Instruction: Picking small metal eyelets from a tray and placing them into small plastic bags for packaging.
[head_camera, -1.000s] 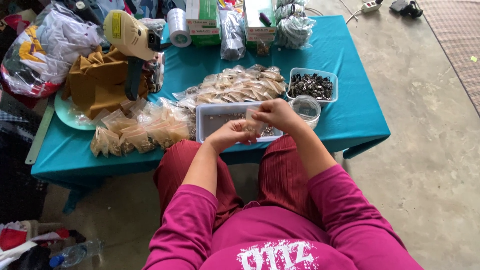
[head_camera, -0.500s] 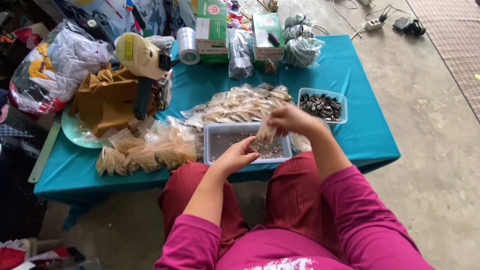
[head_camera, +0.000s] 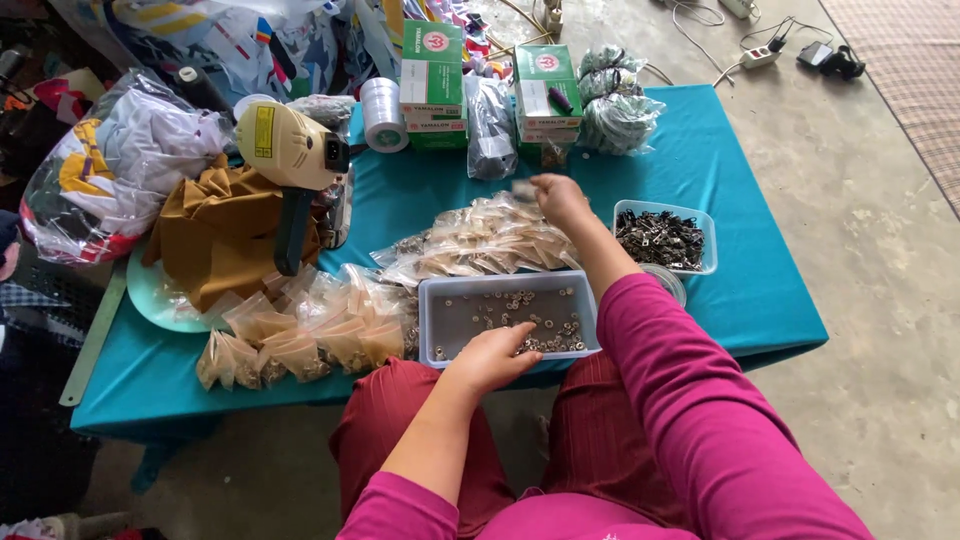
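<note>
Since half a second ago: right hand (head_camera: 560, 198) has left the grey tray (head_camera: 430, 330) and gone out to 12 o'clock, over the far edge of the heap of small clear packets (head_camera: 480, 245). It pinches a small clear packet (head_camera: 524, 187) between thumb and fingertips, held above the heap, probably so it can drop onto the others. Left hand (head_camera: 495, 355) has come down to the tray's near rim at 6 o'clock.

Left hand: fingers curled, tips down among the small metal rings (head_camera: 520, 318) lying loose on the tray floor; whether it grips any, cannot tell.

Tray sits at the near table edge, directly before the person, within easy reach of both hands. At 3 o'clock of the heap, a clear tub of dark metal parts (head_camera: 665, 240). At 9 o'clock of the tray, a second pile of packets with tan filling (head_camera: 300, 335), kept apart from the clear heap. The teal table (head_camera: 760, 300) carries all of it.
</note>
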